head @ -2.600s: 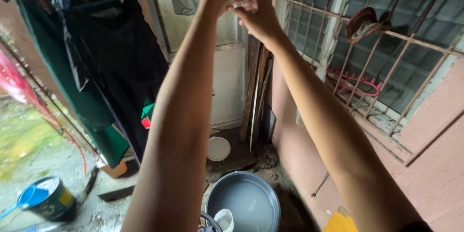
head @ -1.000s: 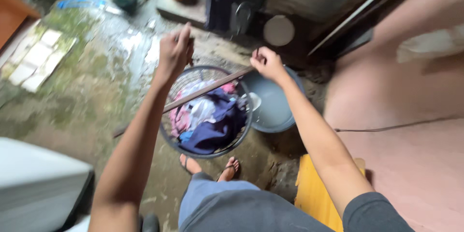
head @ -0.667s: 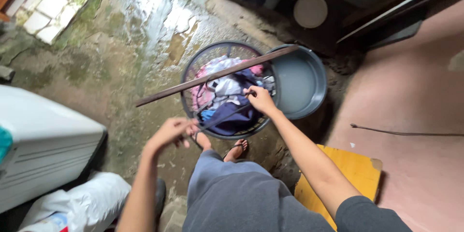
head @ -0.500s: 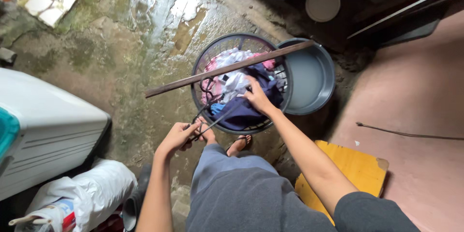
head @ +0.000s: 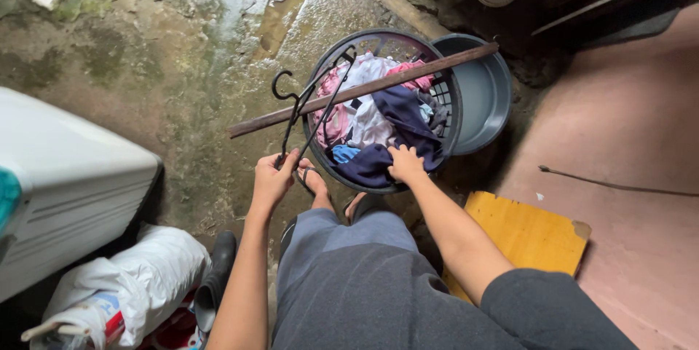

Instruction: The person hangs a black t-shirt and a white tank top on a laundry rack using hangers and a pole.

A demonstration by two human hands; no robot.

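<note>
Black hanger [head: 309,106] pinched in left hand [head: 273,181], hook pointing to 11 o'clock. Right hand [head: 405,164] fingers curled, gripping navy cloth [head: 397,139] inside basket [head: 453,113]; wooden stick [head: 364,90] lay across rim.

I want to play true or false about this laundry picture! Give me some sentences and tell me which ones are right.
1. The left hand holds a dark clothes hanger. True.
2. The right hand rests on the dark blue cloth in the laundry basket. True.
3. The laundry basket is empty. False: it is full of mixed clothes, pink, white and blue.
4. A wooden stick lies across the top of the basket. True.
5. The grey tub sits to the left of the basket. False: it sits at the basket's right.
6. The board on the floor is green. False: it is yellow.
</note>
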